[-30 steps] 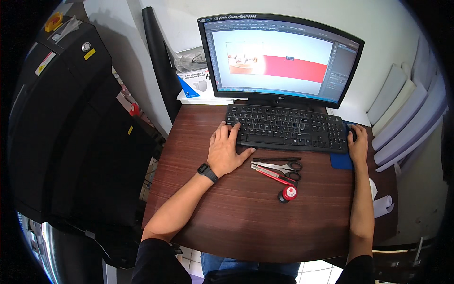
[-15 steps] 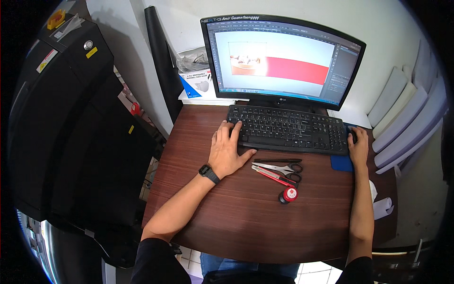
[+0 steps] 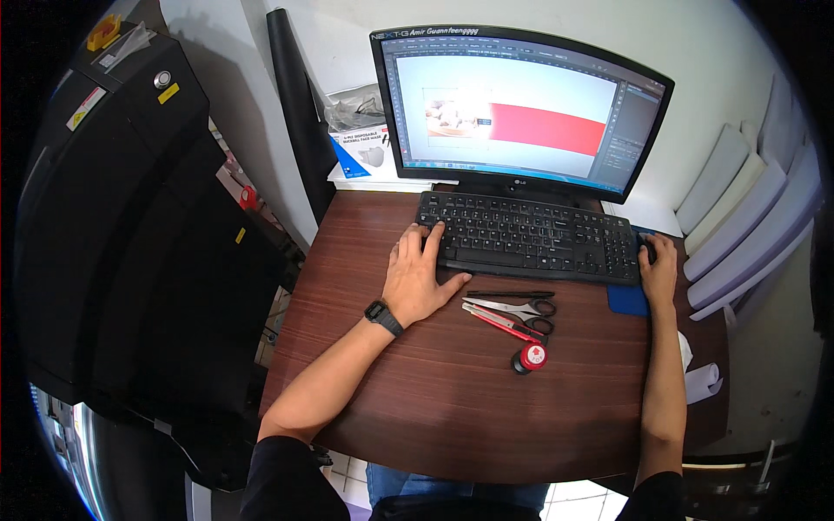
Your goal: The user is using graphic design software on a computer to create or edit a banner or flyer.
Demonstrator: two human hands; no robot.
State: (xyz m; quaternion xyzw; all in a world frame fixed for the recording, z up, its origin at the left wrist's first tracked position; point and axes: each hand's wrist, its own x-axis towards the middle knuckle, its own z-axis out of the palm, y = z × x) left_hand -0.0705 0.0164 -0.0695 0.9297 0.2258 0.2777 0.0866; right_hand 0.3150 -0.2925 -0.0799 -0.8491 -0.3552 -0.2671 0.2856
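A: What could've gone wrong there?

B: Two things, I'd guess. The mouse (image 3: pixel 647 253) sat by the top R of a blue mat (image 3: pixel 627 299), so a slip to the R might've run it off & jogged the photo (image 3: pixel 453 118) on the screen (image 3: pixel 539 78). Also, scissors (image 3: pixel 508 306) & a red cutter (image 3: pixel 502 321) lay on the desk (image 3: pixel 452 391), tips pointing L, just body-side of the thumb of the L hand (image 3: pixel 412 282). Pulling back carelessly could've meant a nick; can't tell if the cutter's blade was out.

A: & the hands' pose?

B: L: palm down, fingers spread, gripping nothing. Fingertips were at the L end of the kbd (image 3: pixel 521 234), thumb out to the R by its front edge. Forearm slanted up from lower L, black watch (image 3: pixel 383 317) on wrist. R hand (image 3: pixel 658 260): curled over the mouse, R of the kbd, hiding most of it; can't tell if a button was pressed. Forearm ran near-straight up the desk's R side.
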